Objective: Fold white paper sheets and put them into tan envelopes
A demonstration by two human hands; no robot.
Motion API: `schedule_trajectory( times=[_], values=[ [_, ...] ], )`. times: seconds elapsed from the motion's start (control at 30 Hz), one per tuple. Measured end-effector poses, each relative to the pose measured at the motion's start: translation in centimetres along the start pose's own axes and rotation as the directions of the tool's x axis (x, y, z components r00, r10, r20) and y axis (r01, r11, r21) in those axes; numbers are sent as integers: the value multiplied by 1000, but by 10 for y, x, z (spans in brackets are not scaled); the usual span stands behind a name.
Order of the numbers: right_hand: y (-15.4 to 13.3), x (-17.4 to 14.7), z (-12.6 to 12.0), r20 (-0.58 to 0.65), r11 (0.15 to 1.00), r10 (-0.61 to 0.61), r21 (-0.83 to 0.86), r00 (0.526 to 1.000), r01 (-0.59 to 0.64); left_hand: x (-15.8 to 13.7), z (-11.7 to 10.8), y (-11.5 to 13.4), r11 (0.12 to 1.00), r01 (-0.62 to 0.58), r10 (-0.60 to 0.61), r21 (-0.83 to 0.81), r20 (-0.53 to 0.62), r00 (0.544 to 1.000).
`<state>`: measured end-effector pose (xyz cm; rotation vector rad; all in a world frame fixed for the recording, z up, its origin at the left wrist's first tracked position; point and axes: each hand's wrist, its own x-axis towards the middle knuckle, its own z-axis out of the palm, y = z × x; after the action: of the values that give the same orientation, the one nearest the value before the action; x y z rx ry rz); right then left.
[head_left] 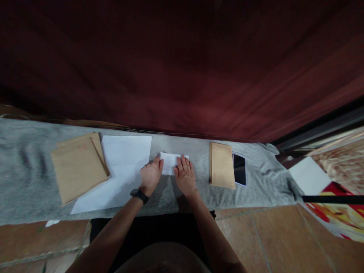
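Note:
A small folded sheet of white paper (168, 163) lies on the grey cloth in front of me. At its left end, my left hand (151, 174) has curled fingers closed on the edge, a dark watch on the wrist. My right hand (185, 176) rests flat over the paper's right end, fingers stretched out. Larger white sheets (127, 159) spread out to the left, close beside my left hand. Brown envelopes (79, 167) lie partly over those sheets. To the right of my right hand sits a stack of smaller brown envelopes (222, 165).
A dark-screened phone (239, 169) is partly beside and under the right envelopes. The grey cloth (264, 174) covers a long narrow surface. Behind it rises a dark red curtain-like sheet (182, 76). At far right are a white panel (309, 176) and a colourful printed box (338, 216).

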<state>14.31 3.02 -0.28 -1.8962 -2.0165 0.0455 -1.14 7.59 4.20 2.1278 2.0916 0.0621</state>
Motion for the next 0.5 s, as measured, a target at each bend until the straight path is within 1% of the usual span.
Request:
schedule_trajectory(
  times=[0.2,0.27,0.33,0.4,0.43,0.5],
  values=[
    [-1,-5,6,-27,997,9,-77,1000,-11,-1,1,1,999,27,-27,-21,-11,1000],
    [-2,-4,5,-27,997,9,-81,1000,-12,-3,0,1,999,34,-37,-41,-54,998],
    [-4,-3,4,-18,997,17,-80,1000,-19,-6,0,1,998,13,-21,-64,-133,991],
    [-5,-3,1,-1,997,23,-78,1000,-23,-10,3,3,993,-81,61,-85,-215,975],
    [-5,-2,0,10,997,24,-76,1000,-24,-13,5,5,982,-162,135,-96,-242,961],
    [-4,-2,0,32,997,21,-70,999,-19,-18,14,11,933,-339,299,-121,-266,916]
  ],
)
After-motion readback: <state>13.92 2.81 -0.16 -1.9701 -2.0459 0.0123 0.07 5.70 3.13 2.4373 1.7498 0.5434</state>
